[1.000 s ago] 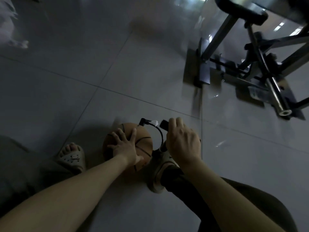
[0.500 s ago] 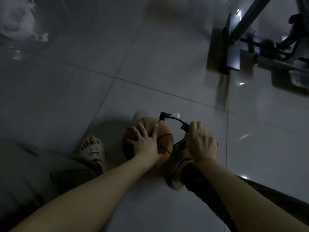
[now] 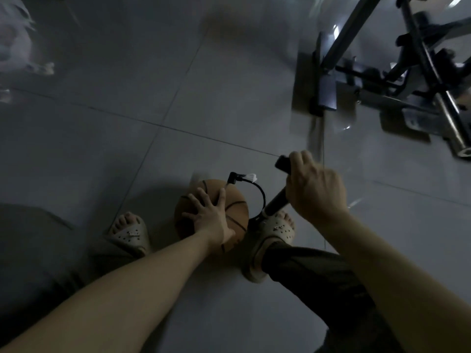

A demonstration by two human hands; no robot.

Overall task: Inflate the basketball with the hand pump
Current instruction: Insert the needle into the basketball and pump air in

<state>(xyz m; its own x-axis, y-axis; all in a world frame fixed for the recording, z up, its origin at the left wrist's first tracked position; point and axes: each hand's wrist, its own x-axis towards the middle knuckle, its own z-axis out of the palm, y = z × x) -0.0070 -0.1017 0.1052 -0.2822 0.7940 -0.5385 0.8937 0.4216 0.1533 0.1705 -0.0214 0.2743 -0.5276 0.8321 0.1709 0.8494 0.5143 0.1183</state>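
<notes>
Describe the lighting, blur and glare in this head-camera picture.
Head view: dim overall; the basketball and left hand are fairly sharp; the right hand on the pump handle is slightly smeared; the metal frame upper right and a white shape upper left are motion-blurred; small glare spots dot the glossy floor; a soft shadow lies left of the ball.

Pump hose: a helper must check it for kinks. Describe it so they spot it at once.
Find the orange basketball on the grey floor, under the left hand. From its top a thin black hose arcs right, down to the pump's base. Only it is curved, with a white tag.
</notes>
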